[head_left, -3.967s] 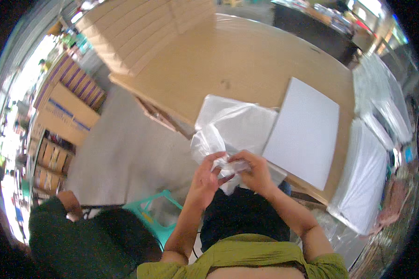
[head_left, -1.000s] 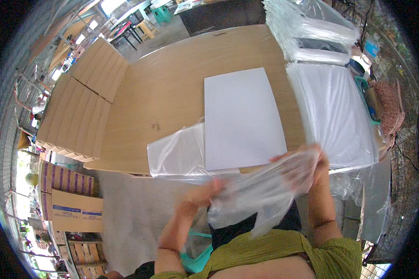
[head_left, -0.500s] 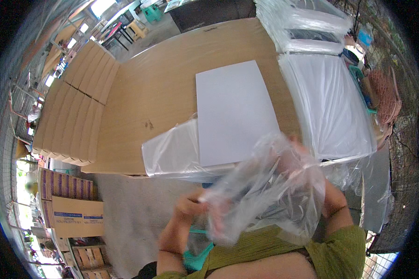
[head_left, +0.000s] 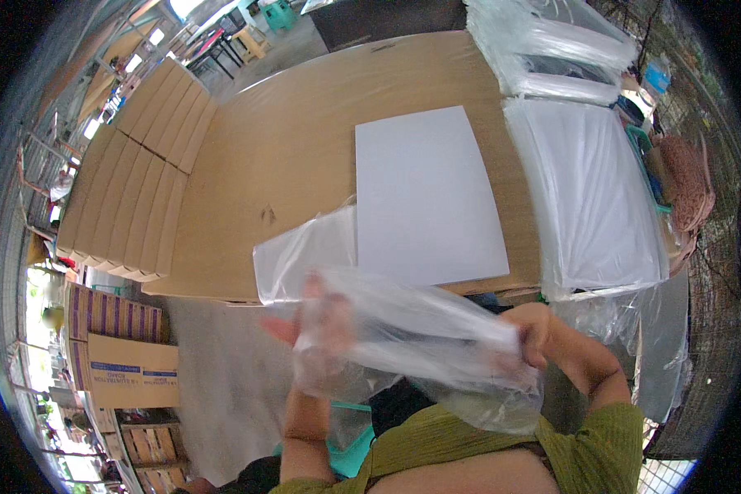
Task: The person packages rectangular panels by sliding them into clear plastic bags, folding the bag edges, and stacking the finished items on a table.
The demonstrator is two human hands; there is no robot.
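A clear plastic bag (head_left: 424, 333) is stretched between my two hands, just past the near edge of the table. My right hand (head_left: 530, 331) is closed on one end of it, fingers curled. At the other end, my left hand (head_left: 325, 325) shows through the film with its fingers stretched out and apart; whether it is inside the bag or behind it I cannot tell. Beyond the bag, a stack of white sheets (head_left: 428, 193) lies on the brown tabletop (head_left: 280, 140). More clear plastic bags (head_left: 305, 251) lie partly under its left side.
Brown cardboard boxes (head_left: 128, 193) stand in rows along the table's left end. At the right lies a pile of white sheets in clear plastic (head_left: 597, 198), with bundled plastic (head_left: 552, 49) behind it. Cartons (head_left: 132, 366) stand on the lower left. A teal stool (head_left: 350, 449) is beside me.
My left hand has moved up and spread its fingers against the plastic. My right hand has come down and toward me, and the crumpled bag is now stretched sideways.
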